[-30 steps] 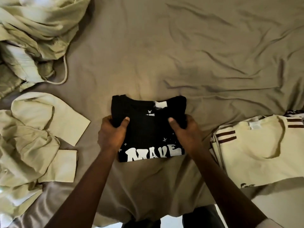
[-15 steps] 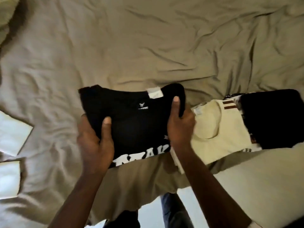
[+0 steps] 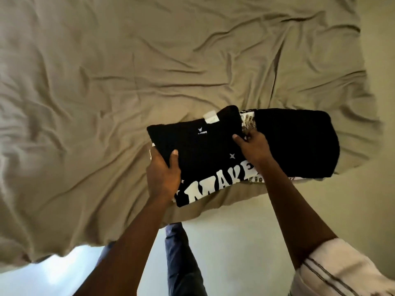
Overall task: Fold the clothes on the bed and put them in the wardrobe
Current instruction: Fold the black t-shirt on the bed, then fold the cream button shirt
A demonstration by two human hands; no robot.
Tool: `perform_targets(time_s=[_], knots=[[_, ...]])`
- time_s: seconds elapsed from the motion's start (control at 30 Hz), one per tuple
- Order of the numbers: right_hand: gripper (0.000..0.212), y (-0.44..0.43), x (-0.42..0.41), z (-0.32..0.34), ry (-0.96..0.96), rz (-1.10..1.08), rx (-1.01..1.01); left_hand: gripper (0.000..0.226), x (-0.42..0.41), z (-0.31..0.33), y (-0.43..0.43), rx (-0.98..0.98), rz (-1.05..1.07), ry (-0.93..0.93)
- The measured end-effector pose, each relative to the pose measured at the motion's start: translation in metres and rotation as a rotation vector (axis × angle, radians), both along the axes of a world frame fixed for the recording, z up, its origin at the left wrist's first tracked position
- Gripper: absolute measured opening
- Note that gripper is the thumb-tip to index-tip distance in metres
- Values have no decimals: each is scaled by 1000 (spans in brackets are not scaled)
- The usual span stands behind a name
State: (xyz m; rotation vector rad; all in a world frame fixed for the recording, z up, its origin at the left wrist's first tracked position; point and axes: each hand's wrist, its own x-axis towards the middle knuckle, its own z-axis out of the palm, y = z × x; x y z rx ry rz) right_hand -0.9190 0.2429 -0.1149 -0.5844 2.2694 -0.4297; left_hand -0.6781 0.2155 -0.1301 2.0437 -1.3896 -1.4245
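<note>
Folding looks done on this one: the black MAKE T-shirt (image 3: 205,150) is a neat rectangle (white neck label up), held over the bed's (image 3: 106,103) near right corner, just beside a folded black garment (image 3: 299,144). Left hand (image 3: 164,174) and right hand (image 3: 253,146) each have fingers clamped on a side edge, thumbs on top. Next, I reckon, it needs lowering squarely onto that pile without the fold slipping.
</note>
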Motion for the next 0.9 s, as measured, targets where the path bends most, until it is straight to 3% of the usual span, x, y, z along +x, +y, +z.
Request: perform_targets(time_s=[0.07, 0.13, 0.2, 0.33, 0.43, 0.6, 0.73, 0.9], knots=[[38, -1, 7, 6, 109, 53, 5, 40, 7, 0, -3, -45, 18, 8], [40, -4, 18, 13, 339, 109, -14, 38, 24, -2, -10, -107, 47, 47], [40, -10, 41, 22, 517, 145, -134, 36, 50, -5, -16, -161, 53, 73], [38, -33, 108, 35, 539, 325, -459, 37, 132, -10, -27, -353, 54, -42], [39, -55, 177, 31, 290, 501, -539, 44, 212, -9, -28, -479, 87, -278], [41, -103, 302, 10, -231, 823, -436, 64, 354, -23, -29, -404, 311, -617], [34, -150, 393, -5, -319, 1076, -310, 76, 445, -39, -39, -312, 420, -820], [39, -209, 522, -24, -241, 1278, -337, 80, 533, -59, -56, -205, 541, -919]])
